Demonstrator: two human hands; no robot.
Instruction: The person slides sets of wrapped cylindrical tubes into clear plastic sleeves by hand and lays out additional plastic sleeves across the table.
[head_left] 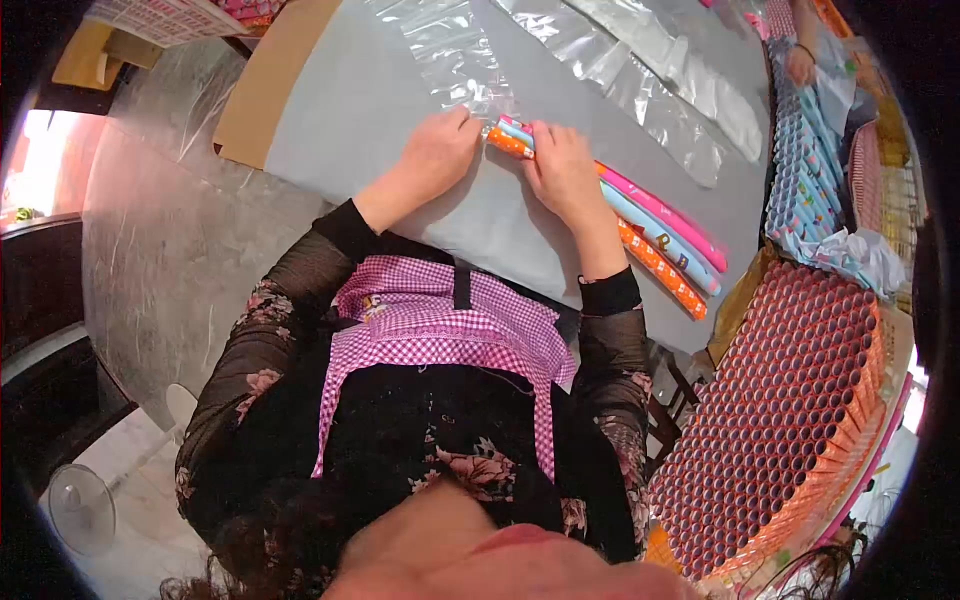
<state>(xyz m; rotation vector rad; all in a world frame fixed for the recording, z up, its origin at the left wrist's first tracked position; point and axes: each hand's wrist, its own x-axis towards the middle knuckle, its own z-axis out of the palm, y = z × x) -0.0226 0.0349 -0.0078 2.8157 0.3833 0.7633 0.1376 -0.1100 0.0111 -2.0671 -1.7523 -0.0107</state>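
Three paper rolls lie side by side on the grey tabletop [340, 110]: a pink roll [665, 208], a light blue roll [660, 238] and an orange patterned roll [664, 272]. My right hand [565, 170] is wrapped over the rolls near their far ends, which stick out past my fingers. My left hand [438, 152] is closed, its fingertips pinching the near end of a clear plastic sleeve [445, 50] right in front of the roll ends. Whether the roll tips are inside the sleeve's mouth, I cannot tell.
More clear plastic sleeves [650, 100] lie across the table's far right. A large stack of rolls with red-orange sides [770, 410] stands at my right, and blue rolls [800, 170] are piled beyond it. Another person's hand [800, 65] is over there. Brown cardboard [270, 80] edges the table's left.
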